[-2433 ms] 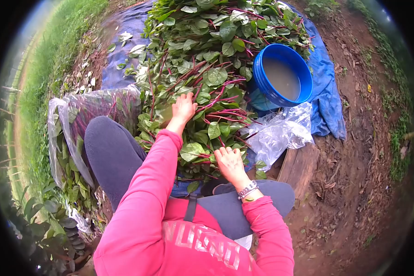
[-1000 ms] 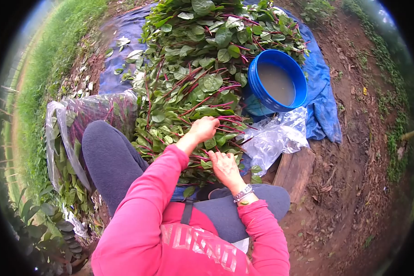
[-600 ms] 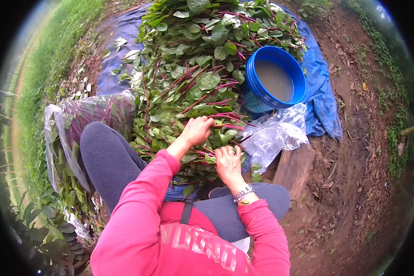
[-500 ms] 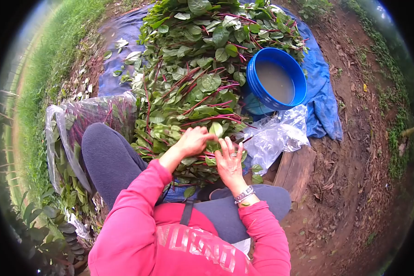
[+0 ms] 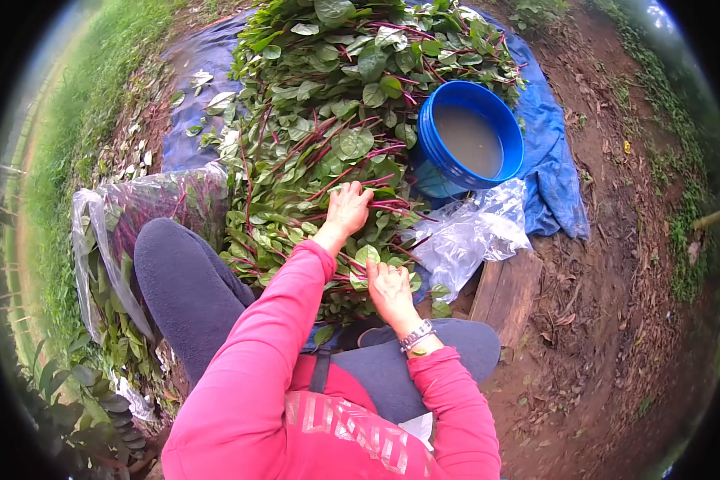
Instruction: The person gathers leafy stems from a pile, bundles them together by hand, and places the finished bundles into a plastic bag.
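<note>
A big pile of green-leaved, red-stemmed plants [image 5: 328, 104] lies on a blue tarp [image 5: 556, 152] in front of me. My left hand [image 5: 349, 208] reaches forward onto the pile, its fingers spread over red stems near the front. Closer to my lap, my right hand [image 5: 390, 288], with a watch on its wrist, lies palm down with fingers curled over a small bunch of stems and leaves [image 5: 360, 268] gathered between my knees.
A blue bucket [image 5: 488, 172] of murky water stands at the right of the pile. Crumpled clear plastic [image 5: 472, 236] lies beside it, with a wooden board [image 5: 508, 288] below. A plastic bag of leaves [image 5: 148, 200] sits left of my knee. Bare earth is at right, grass at left.
My left hand drew a stem back to the bunch under my right hand, then reached out onto the pile again. My right hand spread its fingers briefly and closed back on the bunch.
</note>
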`<state>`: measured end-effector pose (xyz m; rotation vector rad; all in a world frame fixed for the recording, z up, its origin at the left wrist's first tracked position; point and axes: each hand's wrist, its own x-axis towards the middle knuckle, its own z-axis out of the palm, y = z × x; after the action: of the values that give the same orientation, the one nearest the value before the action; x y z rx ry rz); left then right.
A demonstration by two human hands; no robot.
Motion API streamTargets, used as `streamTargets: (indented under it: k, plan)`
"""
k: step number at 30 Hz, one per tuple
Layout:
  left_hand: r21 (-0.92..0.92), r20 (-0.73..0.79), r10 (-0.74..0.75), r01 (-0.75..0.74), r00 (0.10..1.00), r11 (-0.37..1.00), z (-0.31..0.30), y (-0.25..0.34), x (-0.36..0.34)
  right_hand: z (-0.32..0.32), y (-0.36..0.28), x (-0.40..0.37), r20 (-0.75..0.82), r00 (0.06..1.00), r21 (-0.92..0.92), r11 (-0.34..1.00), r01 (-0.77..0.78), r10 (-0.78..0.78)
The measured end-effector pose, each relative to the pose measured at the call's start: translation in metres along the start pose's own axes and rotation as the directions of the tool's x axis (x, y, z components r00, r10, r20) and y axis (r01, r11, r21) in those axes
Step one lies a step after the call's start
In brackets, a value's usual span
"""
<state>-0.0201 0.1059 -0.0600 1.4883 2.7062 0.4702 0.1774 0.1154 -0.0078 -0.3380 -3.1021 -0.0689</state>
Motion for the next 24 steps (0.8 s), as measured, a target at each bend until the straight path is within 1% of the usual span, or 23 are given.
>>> streamTargets:
  k: [1, 2, 3, 5, 6, 7, 8, 9, 10, 11, 12, 14, 15, 16, 18, 19, 20, 21, 22, 24]
  plan:
    - [0.018, -0.027, 0.035, -0.035, 0.999, 0.999, 0.003, -0.003, 0.002, 0.000, 0.001, 0.000, 0.000, 1.000, 0.001, 1.000, -0.007, 0.007]
    - [0.019, -0.023, 0.042, -0.042, 0.999, 0.999, -0.001, -0.002, 0.002, 0.001, 0.002, 0.000, 0.033, 0.999, -0.006, 0.999, -0.033, 0.034]
    - [-0.013, -0.053, 0.083, -0.084, 0.995, 0.996, -0.005, -0.002, 0.001, 0.001, 0.002, 0.001, 0.067, 0.996, -0.013, 0.998, -0.059, 0.059]
    - [-0.049, -0.087, 0.146, -0.151, 0.986, 0.987, -0.012, -0.004, -0.004, 0.000, 0.004, 0.001, 0.067, 0.997, 0.014, 0.999, -0.050, 0.049]
    - [-0.045, -0.082, 0.148, -0.152, 0.986, 0.987, -0.015, -0.005, -0.010, -0.003, 0.004, 0.003, 0.067, 0.997, 0.033, 0.999, -0.035, 0.033]
    - [-0.117, -0.090, 0.160, -0.170, 0.983, 0.978, -0.018, -0.004, -0.017, -0.004, 0.003, 0.005, 0.094, 0.994, 0.083, 0.995, -0.056, 0.048]
    - [-0.190, -0.100, 0.170, -0.187, 0.980, 0.964, -0.024, -0.002, -0.025, -0.006, 0.004, 0.007, 0.093, 0.995, 0.081, 0.995, -0.056, 0.048]
    - [-0.255, -0.090, 0.214, -0.231, 0.973, 0.939, -0.031, -0.003, -0.035, -0.007, 0.005, 0.008, -0.061, 0.998, 0.066, 0.998, -0.025, 0.029]
    - [-0.329, -0.018, 0.244, -0.236, 0.970, 0.914, -0.039, -0.003, -0.047, -0.008, 0.006, 0.010, -0.214, 0.977, 0.046, 0.999, 0.003, 0.006]
    - [-0.415, 0.119, 0.276, -0.204, 0.954, 0.887, -0.051, -0.004, -0.059, -0.015, 0.007, 0.011, -0.213, 0.977, 0.058, 0.998, 0.011, 0.001]
    - [-0.494, 0.252, 0.314, -0.157, 0.915, 0.855, -0.060, -0.008, -0.067, -0.013, 0.006, 0.010, -0.213, 0.977, 0.060, 0.998, 0.012, 0.001]
    - [-0.600, 0.446, 0.347, -0.012, 0.825, 0.800, -0.062, -0.021, -0.071, -0.010, 0.003, 0.007, -0.045, 0.999, 0.164, 0.986, -0.020, 0.027]
    - [-0.611, 0.435, 0.346, -0.009, 0.831, 0.791, -0.063, -0.022, -0.072, -0.010, 0.004, 0.007, -0.107, 0.994, 0.121, 0.993, 0.003, 0.010]
    - [-0.640, 0.454, 0.262, 0.107, 0.852, 0.761, -0.062, -0.026, -0.062, -0.010, 0.003, 0.005, -0.107, 0.994, 0.122, 0.993, 0.004, 0.009]
    - [-0.494, 0.269, 0.084, 0.062, 0.959, 0.867, -0.040, -0.020, -0.042, -0.009, 0.003, 0.002, 0.047, 0.998, 0.181, 0.983, 0.023, -0.032]
    - [-0.452, 0.164, 0.007, 0.069, 0.986, 0.889, -0.030, -0.013, -0.035, -0.008, 0.005, 0.003, -0.051, 0.996, 0.150, 0.986, 0.077, -0.070]
    - [-0.411, 0.055, -0.063, 0.081, 0.996, 0.908, -0.026, -0.004, -0.027, -0.008, 0.006, 0.004, -0.054, 0.996, 0.142, 0.986, 0.081, -0.074]
    - [-0.345, 0.062, -0.068, 0.085, 0.996, 0.935, -0.021, 0.000, -0.018, -0.008, 0.005, 0.005, -0.053, 0.996, 0.136, 0.988, 0.080, -0.073]
    - [-0.348, 0.061, -0.066, 0.083, 0.996, 0.934, -0.018, 0.001, -0.012, -0.008, 0.003, 0.005, -0.049, 0.996, 0.130, 0.989, 0.077, -0.071]
    - [-0.047, 0.000, 0.011, -0.011, 1.000, 0.999, -0.005, 0.003, -0.003, -0.006, 0.002, 0.005, -0.033, 0.999, 0.121, 0.992, 0.045, -0.041]
